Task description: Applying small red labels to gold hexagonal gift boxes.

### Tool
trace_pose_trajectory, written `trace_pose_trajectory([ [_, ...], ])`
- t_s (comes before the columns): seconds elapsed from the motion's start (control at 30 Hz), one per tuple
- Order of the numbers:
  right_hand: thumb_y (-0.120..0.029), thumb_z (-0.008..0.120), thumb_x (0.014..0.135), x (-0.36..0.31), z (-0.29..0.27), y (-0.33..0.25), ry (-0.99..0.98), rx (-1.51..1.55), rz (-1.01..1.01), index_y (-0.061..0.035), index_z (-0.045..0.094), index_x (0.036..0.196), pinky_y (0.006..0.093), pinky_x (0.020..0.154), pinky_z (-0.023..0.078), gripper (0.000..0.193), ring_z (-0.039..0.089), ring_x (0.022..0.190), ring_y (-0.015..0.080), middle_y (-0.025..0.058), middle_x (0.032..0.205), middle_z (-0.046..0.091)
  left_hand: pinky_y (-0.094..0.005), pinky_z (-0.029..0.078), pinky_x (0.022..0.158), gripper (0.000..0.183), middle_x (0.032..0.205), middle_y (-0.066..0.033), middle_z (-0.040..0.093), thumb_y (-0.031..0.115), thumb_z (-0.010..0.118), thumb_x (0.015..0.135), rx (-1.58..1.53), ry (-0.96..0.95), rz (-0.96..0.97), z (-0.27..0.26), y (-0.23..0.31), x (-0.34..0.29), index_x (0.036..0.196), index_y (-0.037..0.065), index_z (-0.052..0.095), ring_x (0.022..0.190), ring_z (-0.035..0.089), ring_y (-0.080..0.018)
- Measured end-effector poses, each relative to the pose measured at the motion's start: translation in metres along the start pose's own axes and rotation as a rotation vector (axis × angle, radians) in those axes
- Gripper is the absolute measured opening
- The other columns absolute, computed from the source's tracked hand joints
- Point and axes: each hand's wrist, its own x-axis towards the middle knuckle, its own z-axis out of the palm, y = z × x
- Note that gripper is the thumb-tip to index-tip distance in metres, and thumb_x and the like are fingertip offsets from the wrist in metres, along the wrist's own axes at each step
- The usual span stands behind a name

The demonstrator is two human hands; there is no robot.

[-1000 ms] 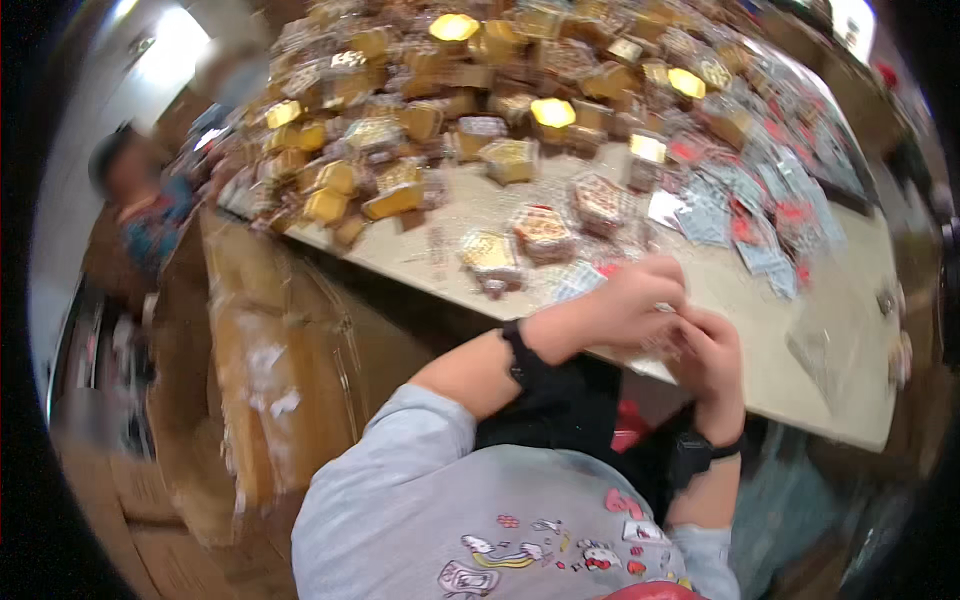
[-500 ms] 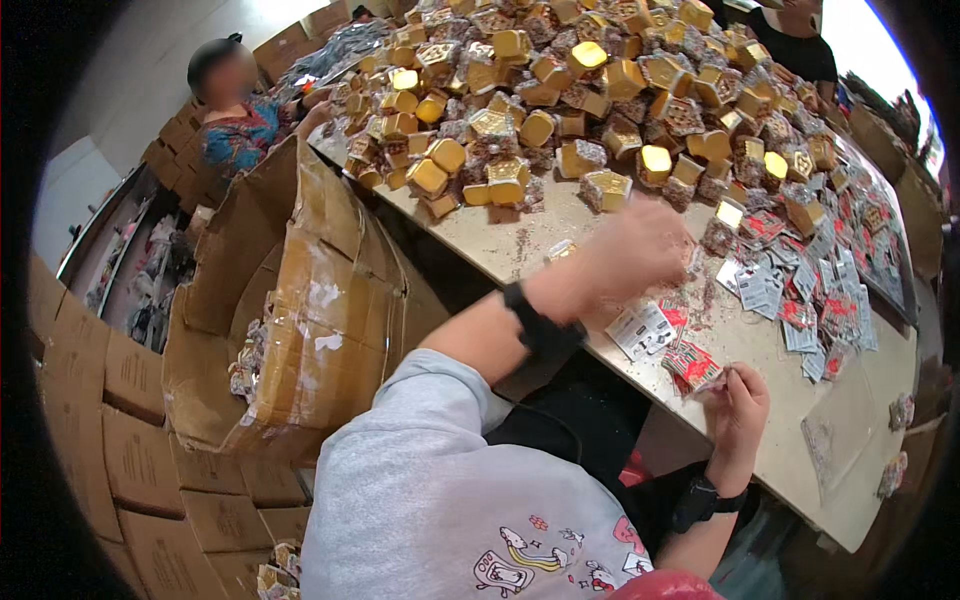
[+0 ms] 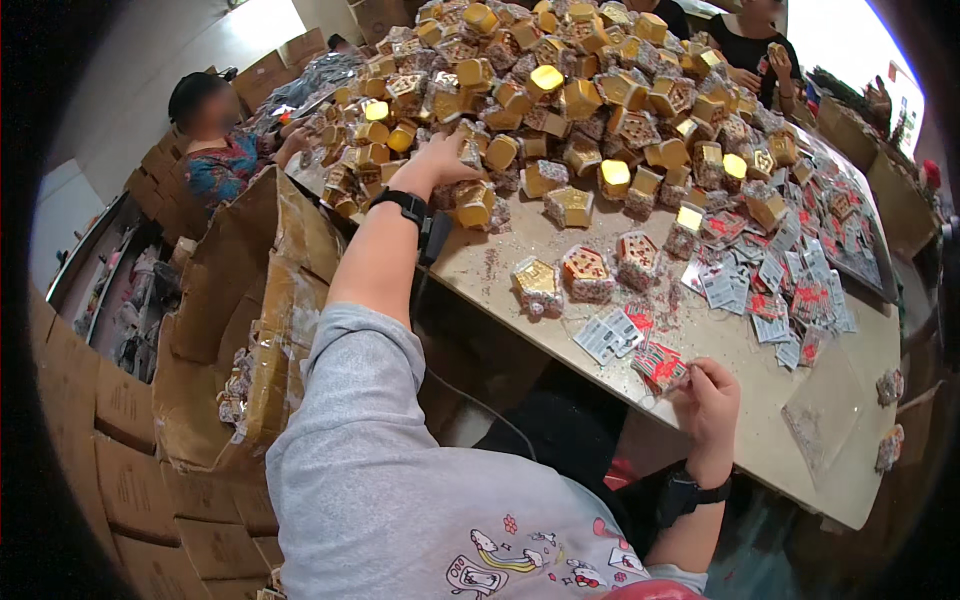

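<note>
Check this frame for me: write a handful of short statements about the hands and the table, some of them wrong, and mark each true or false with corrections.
1. The left hand is at the pile of gold-based pieces. True.
2. The right hand is empty and spread flat. False: its fingers pinch the edge of a red-and-white packet.
3. Three wrapped pieces sit in front of the pile, toward the near edge of the table. True.
4. The open cardboard box stands to the right of the table. False: it stands on the left.
5. Both wrists wear black bands. True.
</note>
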Motion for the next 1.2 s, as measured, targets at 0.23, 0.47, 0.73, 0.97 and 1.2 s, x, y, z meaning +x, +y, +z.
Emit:
trace_pose_trajectory([
  [0.23, 0.0, 0.052, 0.084, 0.0, -0.001, 0.003, 0.004, -0.073, -0.028, 0.0046, 0.058, 0.088, 0.0254, 0.062, 0.047, 0.009, 0.057, 0.065, 0.0133, 0.0071, 0.073, 0.058, -0.04, 0.037, 0.093, 0.075, 0.118, -0.0222, 0.044, 0.041, 0.073, 0.059, -0.087, 0.174, 0.114, -0.004, 0.005, -0.007, 0.121, 0.01, 0.045, 0.109, 0.043, -0.0372],
  [0.47, 0.0, 0.051, 0.083, -0.004, -0.001, 0.0, 0.078, -0.232, -0.099, 0.0046, 0.058, 0.086, 0.0247, 0.061, 0.046, 0.009, 0.057, 0.064, 0.0125, 0.0067, 0.071, 0.059, -0.0298, 0.045, 0.081, 0.067, 0.117, -0.0122, 0.047, 0.006, 0.068, 0.069, -1.475, -0.208, 0.158, -0.012, 0.106, -0.095, 0.124, 0.001, 0.031, 0.104, 0.051, -0.0196],
  [0.73, -0.004, 0.054, 0.082, 0.0, 0.007, -0.004, 0.15, -0.226, -0.142, 0.0036, 0.06, 0.089, 0.023, 0.061, 0.046, 0.012, 0.056, 0.066, 0.0101, 0.005, 0.074, 0.06, -0.0311, 0.041, 0.086, 0.073, 0.114, -0.0107, 0.042, 0.002, 0.076, 0.058, -1.27, -0.155, 0.491, 0.097, 0.182, -0.169, 0.12, 0.006, 0.038, 0.105, 0.046, -0.0215],
  [0.97, -0.001, 0.056, 0.079, 0.001, 0.008, 0.003, 0.072, -0.35, -0.262, 0.0041, 0.062, 0.087, 0.022, 0.059, 0.045, 0.011, 0.056, 0.063, 0.009, 0.0035, 0.075, 0.058, -0.0393, 0.034, 0.093, 0.072, 0.117, -0.018, 0.037, 0.011, 0.078, 0.057, -0.862, 0.332, 0.658, 0.119, 0.226, -0.178, 0.118, 0.006, 0.039, 0.11, 0.038, -0.033],
  [1.2, 0.0, 0.059, 0.076, 0.0, 0.013, 0.002, 0.123, -0.628, -0.419, 0.0029, 0.064, 0.083, 0.0238, 0.055, 0.041, 0.009, 0.053, 0.063, 0.0122, 0.0075, 0.073, 0.057, -0.0409, 0.033, 0.095, 0.076, 0.123, -0.0197, 0.034, 0.012, 0.077, 0.058, -0.982, 0.305, 0.681, 0.132, 0.235, -0.191, 0.123, 0.006, 0.037, 0.115, 0.036, -0.0335],
])
